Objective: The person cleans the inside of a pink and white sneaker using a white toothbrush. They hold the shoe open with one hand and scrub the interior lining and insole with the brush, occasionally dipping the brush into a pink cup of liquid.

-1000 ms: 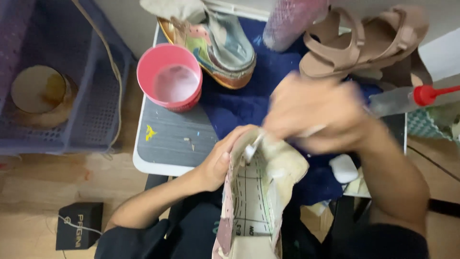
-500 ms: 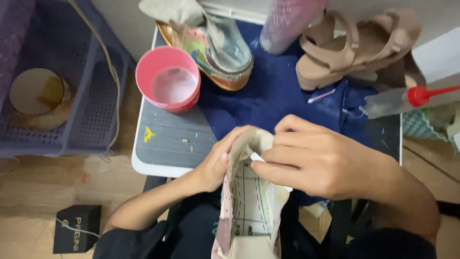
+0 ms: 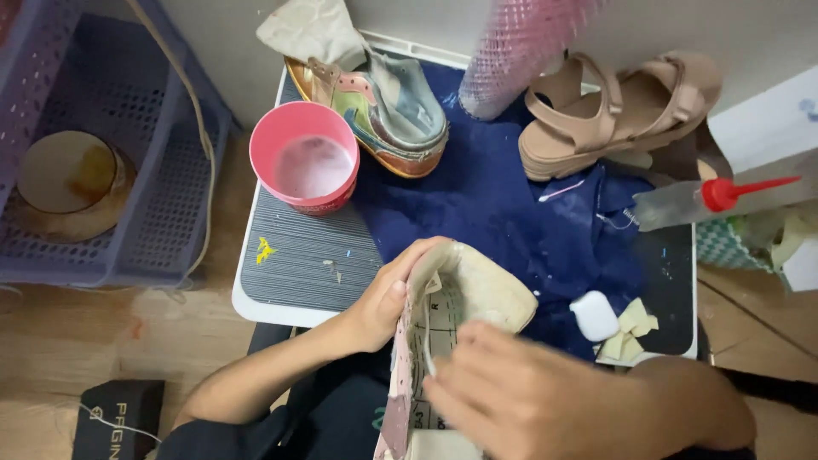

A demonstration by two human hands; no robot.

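Two hands are occupied with one pale shoe (image 3: 464, 298), which is held at the near edge of the small grey table (image 3: 294, 264), its opening turned up toward the camera so that the lined insole is seen. The left hand (image 3: 383, 302) is curled around the shoe's left side, the thumb laid along the upper rim and the fingers hidden beneath; the forearm is stretched up from the lower left. The right hand (image 3: 528, 400) is brought in from the lower right with the wrist bent, and its fingers (image 3: 447, 396) are pressed onto the insole inside the opening. The right hand is blurred, and whether anything is pinched in it cannot be told.

A dark blue cloth (image 3: 511, 213) is spread over the table behind the shoe. On it are set a multicoloured sneaker (image 3: 383, 111) and a beige sandal (image 3: 613, 111), well apart. A pink cup (image 3: 304, 166) is placed just beside the sneaker. A bottle with a red nozzle (image 3: 707, 198) is laid at the right, and a purple basket (image 3: 102, 145) is seen at the left on the floor.
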